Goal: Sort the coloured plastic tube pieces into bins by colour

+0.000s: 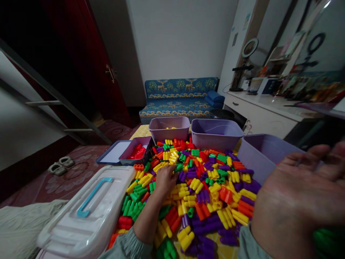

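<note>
we are reaching our left hand [166, 178] among the blocks [196, 185], its grip hidden from us; apart from it, our right hand [293, 192] is hanging unclasped, palm showing, near the right bin [258, 154]. blocks are lying heaped beside the white lid [105, 210].

Rm. dim, light uneven: wall [183, 39] grey w/ a darker band at L, area beyond door [91, 54] near black. Soft glare on lid [110, 208]; small highlights on blocks [173, 157]. Wide-angle distortion stretches edges, incl. my R hand [293, 194], slightly blurred; dresser clutter [299, 85], far R, smeared.
</note>
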Tool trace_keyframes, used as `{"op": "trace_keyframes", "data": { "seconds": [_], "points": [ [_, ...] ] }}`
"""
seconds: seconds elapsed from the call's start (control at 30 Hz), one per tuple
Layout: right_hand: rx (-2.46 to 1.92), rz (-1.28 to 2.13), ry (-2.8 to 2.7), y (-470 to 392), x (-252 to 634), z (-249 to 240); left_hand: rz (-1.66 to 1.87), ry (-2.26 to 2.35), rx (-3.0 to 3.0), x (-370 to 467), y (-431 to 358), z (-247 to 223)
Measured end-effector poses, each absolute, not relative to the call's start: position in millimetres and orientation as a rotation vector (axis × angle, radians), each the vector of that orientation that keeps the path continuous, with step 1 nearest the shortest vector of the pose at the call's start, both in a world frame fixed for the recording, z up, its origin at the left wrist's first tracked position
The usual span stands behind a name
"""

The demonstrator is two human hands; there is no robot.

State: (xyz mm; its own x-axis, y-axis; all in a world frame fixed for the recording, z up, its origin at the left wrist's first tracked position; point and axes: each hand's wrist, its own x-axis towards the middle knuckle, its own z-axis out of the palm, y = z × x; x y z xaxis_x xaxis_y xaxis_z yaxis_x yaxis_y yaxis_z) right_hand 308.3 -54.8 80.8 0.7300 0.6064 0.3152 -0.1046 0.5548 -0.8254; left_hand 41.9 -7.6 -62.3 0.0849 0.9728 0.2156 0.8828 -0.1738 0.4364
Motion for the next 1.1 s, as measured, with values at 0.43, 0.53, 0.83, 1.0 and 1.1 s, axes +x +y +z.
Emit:
{"op": "trace_keyframes", "data": {
  "seconds": [0.43, 0.53, 0.83, 1.0, 1.1],
  "points": [
    [-1.059, 0.823, -1.478, -13.6, 229.6, 52.4, 0.876, 1.750, 2.099, 34.2, -8.7, -58.6],
    [-1.300, 0.757, -2.074, -14.5, 220.9, 38.7, 0.882, 1.830, 2.013, 24.3, -14.8, -40.2],
    [-1.619, 0.459, -2.735, -26.5, 181.7, 18.7, 0.362, 1.624, 2.163, 7.8, -40.6, -9.1],
    [-1.624, 0.427, -2.715, -23.3, 176.3, 4.5, 0.329, 1.599, 2.244, 17.7, -42.1, -14.1],
    [-1.650, 0.392, -2.562, -17.1, 179.2, 0.5, 0.471, 1.643, 2.184, 23.4, -37.8, -17.0]
  ]
}}
